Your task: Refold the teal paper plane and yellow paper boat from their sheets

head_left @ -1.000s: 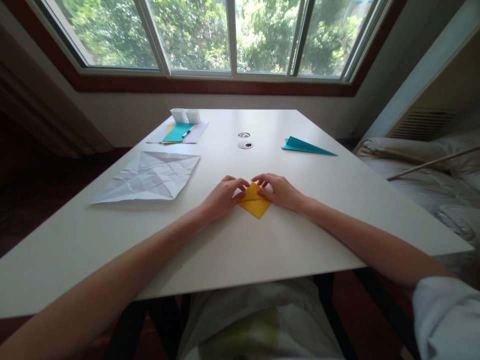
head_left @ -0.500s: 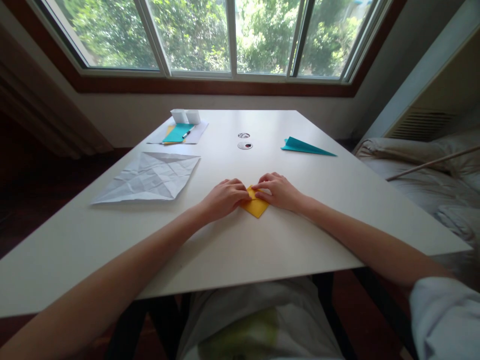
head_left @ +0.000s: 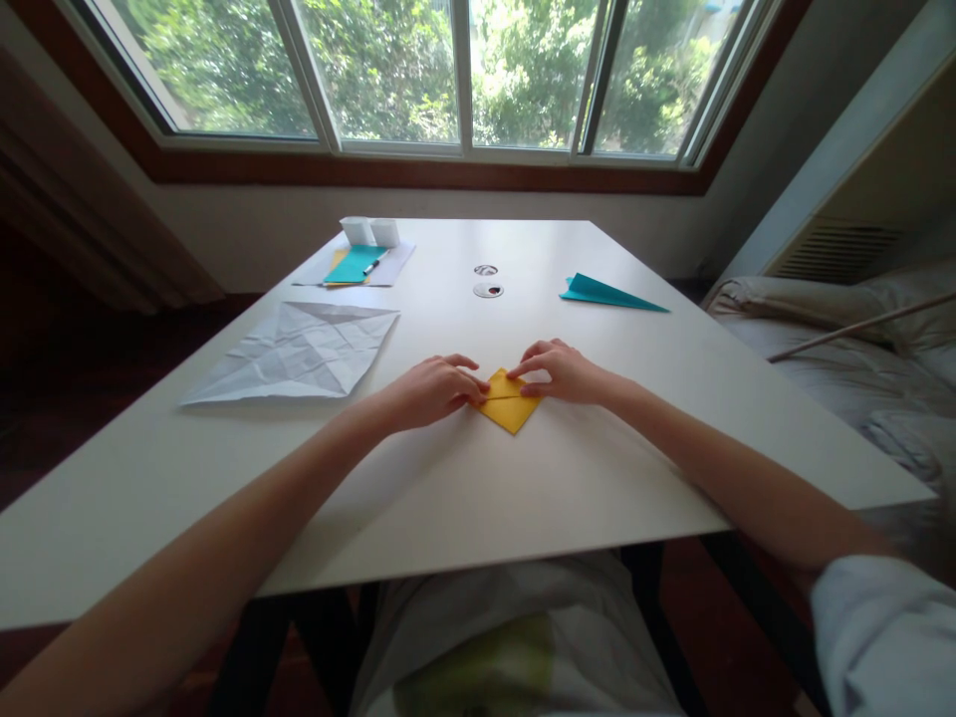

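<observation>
Pressing down on a folded yellow origami paper (head_left: 509, 402) with both hands, near the front middle of the white table (head_left: 463, 498). Left hand (head_left: 429, 388) loosely curled, fingertips on the paper's left edge, not gripping. Right hand (head_left: 566, 372) likewise half-open, fingertips on the upper right corner. Creased white sheet (head_left: 299, 351) lies to the left, teal paper plane (head_left: 608, 292) far right, both well apart.

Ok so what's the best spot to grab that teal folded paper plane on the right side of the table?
Probably the wide rear end of the teal paper plane, coming in from the left. It lies flat on the white table with its long thin point tapering to the right, so that tip would likely bend; the broad folded end offers more paper to pinch.
</observation>
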The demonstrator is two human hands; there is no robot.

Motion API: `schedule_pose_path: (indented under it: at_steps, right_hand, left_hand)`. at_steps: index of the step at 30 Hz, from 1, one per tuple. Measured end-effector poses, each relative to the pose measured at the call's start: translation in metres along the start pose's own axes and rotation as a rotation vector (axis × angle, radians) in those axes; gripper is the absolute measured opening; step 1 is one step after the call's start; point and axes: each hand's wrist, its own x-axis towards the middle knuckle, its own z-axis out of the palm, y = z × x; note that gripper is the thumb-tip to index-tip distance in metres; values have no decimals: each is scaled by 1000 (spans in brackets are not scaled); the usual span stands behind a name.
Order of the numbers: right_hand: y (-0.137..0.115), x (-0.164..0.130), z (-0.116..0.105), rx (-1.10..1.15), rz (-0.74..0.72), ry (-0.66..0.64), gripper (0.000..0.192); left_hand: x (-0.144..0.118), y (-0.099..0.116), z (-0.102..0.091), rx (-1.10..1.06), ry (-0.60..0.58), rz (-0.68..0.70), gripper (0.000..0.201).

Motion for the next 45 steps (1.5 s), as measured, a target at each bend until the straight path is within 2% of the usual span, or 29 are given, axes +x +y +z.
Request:
schedule_pose_path:
  at_steps: [7, 11, 15, 21, 25, 29, 31, 34, 39, 45]
  right_hand:
    - [7, -5, -9, 58, -66, -99, 31]
    - [6, -6, -13, 72, -65, -152, 34]
    - [6, -7, -14, 71, -43, -154, 34]
    - [8, -8, -12, 91, -51, -131, 33]
    - [10, -8, -11, 110, -66, -104, 32]
    - [11, -9, -11, 103, -75, -107, 33]
    - [10, -8, -11, 99, -93, -106, 31]
    - [8, -8, -13, 112, -167, -66, 24]
    - [3, -9, -15, 141, -295, -35, 23]
    - [-4, -12, -17, 84, -323, -2, 24]
  left_hand:
    - [-3, 2, -11, 1, -88, -32, 30]
    - [-8, 2, -12, -4, -98, -65, 29]
    - [-11, 5, -10, -153, -33, -74, 25]
    - [-6, 11, -6, -471, 109, -269, 26]
    - [-4, 12, 1, -618, 165, -200, 30]
    - [-4, 20, 9, -326, 241, -78, 40]
    - [-3, 24, 10, -156, 243, -39, 36]
    - [-1, 24, 10, -12, 225, -1, 28]
    - [-2, 14, 7, 96, 266, -78, 23]
    - [-6, 5, 8, 74, 331, -130, 22]
